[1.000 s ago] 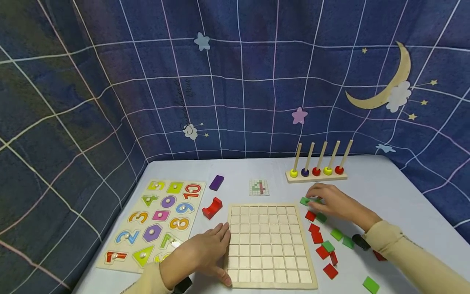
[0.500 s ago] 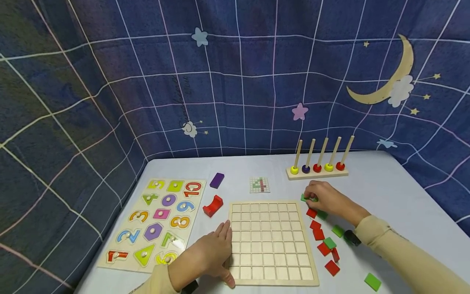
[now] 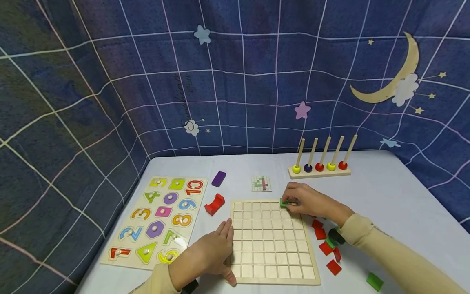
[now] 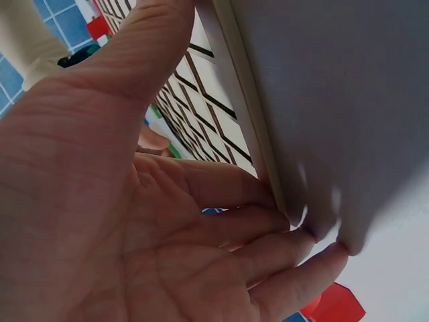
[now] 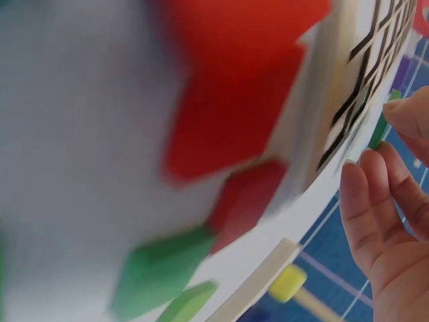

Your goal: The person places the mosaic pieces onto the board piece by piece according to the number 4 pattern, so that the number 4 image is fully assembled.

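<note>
A wooden grid board (image 3: 271,241) lies on the white table with its squares bare. Along its left edge rests my left hand (image 3: 211,251), fingers straight and thumb spread; in the left wrist view the fingertips (image 4: 291,225) touch the board's side. Over the board's far right corner, my right hand (image 3: 306,200) pinches a green square tile (image 3: 283,203) between thumb and fingers. The right wrist view shows that green tile (image 5: 379,129) edge-on in the pinch. Red tiles (image 3: 325,248) and green tiles (image 3: 374,281) lie loose right of the board, some hidden by the right forearm.
A number and shape puzzle board (image 3: 154,224) lies at left. Between it and the grid are a red notched block (image 3: 214,204) and a purple block (image 3: 218,179). Behind the grid lie a small pattern card (image 3: 261,183) and a peg stand with beads (image 3: 319,174).
My right hand has picked up a green tile from the loose ones and moved left with it, over the grid's far right corner. The left hand stays at the board's left edge.
</note>
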Demonstrator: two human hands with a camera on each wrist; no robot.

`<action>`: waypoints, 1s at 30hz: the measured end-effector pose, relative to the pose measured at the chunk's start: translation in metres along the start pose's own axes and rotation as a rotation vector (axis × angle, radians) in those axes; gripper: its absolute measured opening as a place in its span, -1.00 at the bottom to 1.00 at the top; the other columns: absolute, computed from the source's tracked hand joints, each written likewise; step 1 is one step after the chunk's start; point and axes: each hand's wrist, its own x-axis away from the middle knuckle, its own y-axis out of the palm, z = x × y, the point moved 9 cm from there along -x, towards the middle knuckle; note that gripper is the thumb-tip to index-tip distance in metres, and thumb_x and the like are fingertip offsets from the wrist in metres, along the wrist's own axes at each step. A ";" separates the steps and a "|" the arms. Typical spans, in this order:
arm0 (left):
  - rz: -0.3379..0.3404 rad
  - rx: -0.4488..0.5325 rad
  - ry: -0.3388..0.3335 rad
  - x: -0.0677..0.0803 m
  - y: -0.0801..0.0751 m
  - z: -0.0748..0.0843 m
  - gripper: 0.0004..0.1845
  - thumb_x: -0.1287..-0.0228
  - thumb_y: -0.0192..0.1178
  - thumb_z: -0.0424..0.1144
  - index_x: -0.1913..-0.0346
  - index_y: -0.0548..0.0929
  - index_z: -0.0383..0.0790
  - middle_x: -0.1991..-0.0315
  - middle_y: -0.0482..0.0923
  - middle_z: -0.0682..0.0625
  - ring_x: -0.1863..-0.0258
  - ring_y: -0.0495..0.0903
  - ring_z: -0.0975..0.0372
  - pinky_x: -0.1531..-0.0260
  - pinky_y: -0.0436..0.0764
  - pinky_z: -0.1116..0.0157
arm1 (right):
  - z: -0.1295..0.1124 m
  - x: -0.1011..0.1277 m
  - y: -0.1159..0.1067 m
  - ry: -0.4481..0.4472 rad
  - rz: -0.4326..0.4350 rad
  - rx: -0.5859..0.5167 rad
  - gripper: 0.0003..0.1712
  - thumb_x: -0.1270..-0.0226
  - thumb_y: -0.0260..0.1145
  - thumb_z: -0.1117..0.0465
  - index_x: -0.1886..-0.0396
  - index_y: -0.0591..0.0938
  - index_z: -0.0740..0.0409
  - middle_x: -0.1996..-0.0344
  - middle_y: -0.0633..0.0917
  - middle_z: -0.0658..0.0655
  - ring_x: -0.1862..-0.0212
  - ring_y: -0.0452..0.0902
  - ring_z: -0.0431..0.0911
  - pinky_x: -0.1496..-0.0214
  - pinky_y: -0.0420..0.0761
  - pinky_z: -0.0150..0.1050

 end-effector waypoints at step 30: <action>-0.010 0.012 0.001 -0.001 0.001 0.000 0.48 0.28 0.57 0.50 -0.59 0.32 -0.47 -0.68 0.19 -0.34 -0.66 0.29 -0.12 -0.49 0.57 0.07 | -0.018 0.006 -0.006 -0.146 0.027 0.148 -0.90 -0.43 0.46 0.35 0.13 0.84 0.17 0.13 0.76 0.06 0.06 0.68 -0.08 -0.01 0.78 -0.17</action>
